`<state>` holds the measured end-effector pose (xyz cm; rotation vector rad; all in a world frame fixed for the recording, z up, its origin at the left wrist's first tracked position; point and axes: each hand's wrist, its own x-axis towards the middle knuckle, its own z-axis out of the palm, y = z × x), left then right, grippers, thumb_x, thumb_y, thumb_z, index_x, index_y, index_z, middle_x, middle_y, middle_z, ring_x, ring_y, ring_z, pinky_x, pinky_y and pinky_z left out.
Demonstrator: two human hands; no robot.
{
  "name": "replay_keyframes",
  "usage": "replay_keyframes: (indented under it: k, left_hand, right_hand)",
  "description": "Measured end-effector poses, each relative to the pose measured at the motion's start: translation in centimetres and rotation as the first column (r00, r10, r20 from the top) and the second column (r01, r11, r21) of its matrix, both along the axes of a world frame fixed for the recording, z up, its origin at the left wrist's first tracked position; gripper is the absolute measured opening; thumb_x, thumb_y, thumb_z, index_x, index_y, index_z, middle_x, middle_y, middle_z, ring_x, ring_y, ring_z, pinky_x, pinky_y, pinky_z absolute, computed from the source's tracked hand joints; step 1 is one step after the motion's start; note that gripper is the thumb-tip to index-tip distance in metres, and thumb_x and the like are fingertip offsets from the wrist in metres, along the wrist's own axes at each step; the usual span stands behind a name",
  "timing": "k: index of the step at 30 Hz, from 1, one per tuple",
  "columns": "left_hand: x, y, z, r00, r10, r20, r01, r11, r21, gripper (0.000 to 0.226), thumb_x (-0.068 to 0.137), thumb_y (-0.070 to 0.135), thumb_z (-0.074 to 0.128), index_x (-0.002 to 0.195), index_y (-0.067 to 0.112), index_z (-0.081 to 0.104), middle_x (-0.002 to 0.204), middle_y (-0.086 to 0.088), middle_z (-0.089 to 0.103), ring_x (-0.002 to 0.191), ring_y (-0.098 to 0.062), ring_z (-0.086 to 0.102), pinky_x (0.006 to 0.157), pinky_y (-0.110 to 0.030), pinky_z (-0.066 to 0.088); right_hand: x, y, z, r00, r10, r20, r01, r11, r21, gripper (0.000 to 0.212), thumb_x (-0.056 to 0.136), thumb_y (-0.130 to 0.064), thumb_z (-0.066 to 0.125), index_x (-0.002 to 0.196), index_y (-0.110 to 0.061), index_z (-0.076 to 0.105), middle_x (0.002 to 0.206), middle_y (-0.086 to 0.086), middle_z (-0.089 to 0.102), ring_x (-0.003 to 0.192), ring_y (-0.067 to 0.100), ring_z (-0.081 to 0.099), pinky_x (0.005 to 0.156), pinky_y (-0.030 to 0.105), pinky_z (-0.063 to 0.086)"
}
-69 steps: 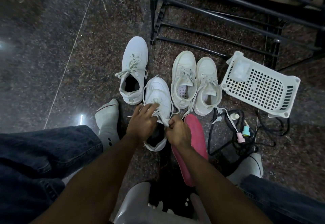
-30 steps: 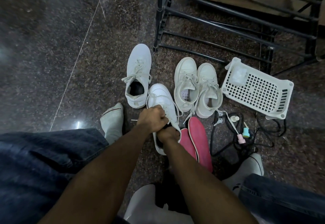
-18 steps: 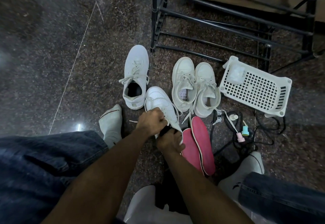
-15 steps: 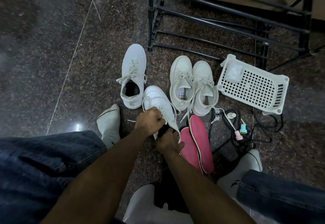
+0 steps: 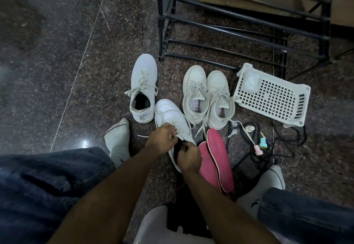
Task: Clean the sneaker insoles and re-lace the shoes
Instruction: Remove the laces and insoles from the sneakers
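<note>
Looking down from the head camera, I see my left hand [image 5: 160, 141] curled on the laces and tongue of the white sneaker [image 5: 171, 118] on the floor between my feet. My right hand [image 5: 188, 157] has its fingers bent at the shoe's opening, and what they pinch is hidden; I think it is the collar or a lace, but cannot tell which. Both hands and my forearms cover the heel half of that shoe, so its inside is out of sight. Two pink insoles [image 5: 218, 155] lie just right of it, overlapping, the nearer one partly under my right wrist. Farther off stand a lone white sneaker [image 5: 143, 88] and a laced pair [image 5: 206, 94] side by side. A white perforated basket [image 5: 272, 100] lies tipped to the right, near a black metal rack [image 5: 229, 23]. Black cords [image 5: 268, 148] tangle by a small pink and teal item I cannot identify. My socked feet [image 5: 117, 140] flank the scene.
</note>
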<state>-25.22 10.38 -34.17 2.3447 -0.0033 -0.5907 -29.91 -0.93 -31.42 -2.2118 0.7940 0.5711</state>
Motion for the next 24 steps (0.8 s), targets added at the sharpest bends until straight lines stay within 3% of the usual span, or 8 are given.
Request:
replay_keyframes:
  k: [5,11,14,17,19,22,24]
  left_hand:
    - [0.2,0.5,-0.5,0.999,-0.013,-0.036,0.011,0.998,-0.054,0.008,0.082,0.019,0.072,0.087,0.013,0.071,0.115,0.003,0.063,0.108,-0.017,0.060,0.090,-0.036,0.048]
    - [0.3,0.2,0.0,0.999,-0.040,-0.011,0.040,0.999,0.017,0.005,0.086,0.021,0.066,0.089,0.018,0.065,0.116,0.004,0.060,0.107,-0.019,0.059,0.085,-0.036,0.049]
    - [0.0,0.2,0.1,0.997,-0.081,-0.008,0.082,0.995,0.057,0.010,0.086,0.021,0.065,0.095,0.017,0.063,0.119,0.005,0.056,0.106,-0.020,0.058,0.081,-0.033,0.046]
    - [-0.4,0.2,-0.2,0.996,-0.092,-0.020,0.093,0.995,0.029,0.012,0.083,0.017,0.069,0.094,0.014,0.064,0.122,0.004,0.054,0.113,-0.016,0.056,0.084,-0.028,0.043]
    - [-0.7,0.1,-0.4,0.997,-0.076,-0.035,0.075,0.997,-0.014,0.013,0.081,0.012,0.072,0.092,0.010,0.067,0.121,0.001,0.055,0.115,-0.015,0.056,0.087,-0.022,0.040]
    - [-0.8,0.2,-0.7,0.998,-0.058,-0.035,0.056,0.997,-0.053,0.013,0.079,0.008,0.075,0.091,0.006,0.069,0.119,-0.003,0.056,0.114,-0.017,0.058,0.090,-0.021,0.040]
    - [-0.6,0.4,-0.8,0.998,-0.048,-0.046,0.044,0.996,-0.075,0.013,0.079,0.007,0.075,0.091,0.006,0.069,0.119,-0.003,0.056,0.114,-0.017,0.057,0.092,-0.021,0.040]
  right_hand:
    - [0.2,-0.7,-0.1,0.992,-0.129,0.006,0.127,0.982,0.139,0.022,0.086,-0.010,0.057,0.097,-0.012,0.075,0.098,0.013,0.072,0.093,0.032,0.063,0.077,0.031,0.046]
    - [1.1,-1.4,0.0,0.967,-0.253,-0.044,0.256,0.938,0.233,0.021,0.081,-0.008,0.062,0.096,-0.013,0.076,0.092,0.004,0.073,0.088,0.023,0.065,0.079,0.025,0.048]
    - [1.2,-1.2,0.0,0.907,-0.408,-0.106,0.420,0.859,0.293,0.017,0.080,-0.004,0.065,0.091,-0.010,0.076,0.085,0.003,0.070,0.083,0.022,0.064,0.074,0.026,0.050]
    - [1.7,-1.2,0.0,0.838,-0.495,-0.228,0.544,0.783,0.302,0.017,0.083,0.000,0.064,0.098,0.005,0.069,0.095,0.008,0.068,0.085,0.022,0.061,0.064,0.027,0.051]
    - [1.7,-1.1,0.2,0.774,-0.566,-0.283,0.631,0.724,0.279,0.024,0.081,0.003,0.066,0.104,0.010,0.063,0.098,0.012,0.065,0.087,0.025,0.061,0.070,0.035,0.053]
    - [2.0,-1.1,0.3,0.719,-0.609,-0.335,0.694,0.658,0.293,0.027,0.078,0.006,0.068,0.103,0.008,0.062,0.095,0.014,0.063,0.080,0.028,0.059,0.070,0.035,0.050]
    - [2.2,-1.2,0.6,0.765,-0.565,-0.307,0.641,0.714,0.281,0.019,0.081,0.000,0.069,0.098,0.006,0.062,0.106,0.016,0.066,0.090,0.030,0.062,0.079,0.037,0.053]
